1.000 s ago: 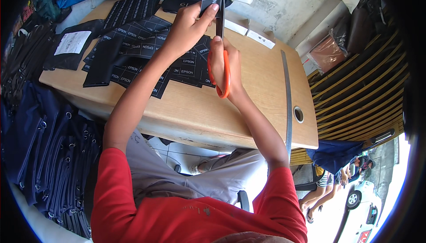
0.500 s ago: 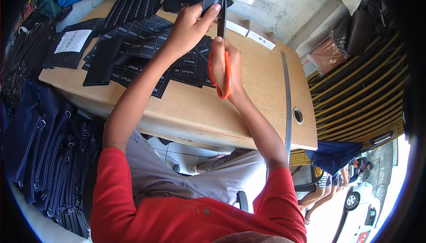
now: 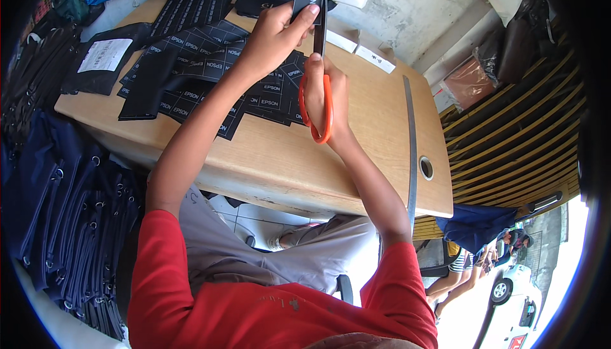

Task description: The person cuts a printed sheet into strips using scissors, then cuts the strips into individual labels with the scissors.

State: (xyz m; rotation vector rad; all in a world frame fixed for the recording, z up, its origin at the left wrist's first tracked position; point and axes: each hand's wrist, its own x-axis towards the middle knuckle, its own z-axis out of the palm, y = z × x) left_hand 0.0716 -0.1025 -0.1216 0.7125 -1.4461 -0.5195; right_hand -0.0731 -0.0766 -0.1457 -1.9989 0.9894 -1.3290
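Over the far edge of the table, my left hand (image 3: 280, 30) pinches a small black printed fabric piece (image 3: 304, 6) between thumb and fingers. My right hand (image 3: 328, 94) is closed round the orange handles of a pair of scissors (image 3: 323, 34), whose dark blades point away from me. The blades run along the right edge of the piece, and I cannot tell whether they are fully closed on it. Beneath my left forearm, black printed fabric pieces (image 3: 191, 104) lie overlapping on the table. A plain black folded strip (image 3: 147, 88) rests on top of them.
A wooden table (image 3: 369, 151) bears a long metal ruler (image 3: 410, 139) and a round cable hole (image 3: 426, 168) at its right. A black packet with a white label (image 3: 105, 56) lies at the left edge. Dark blue items with metal rings (image 3: 70, 215) are stacked beside the table.
Both hands keep nearly the same pose, with the scissors still at the piece's right edge. The whole view has shifted slightly.
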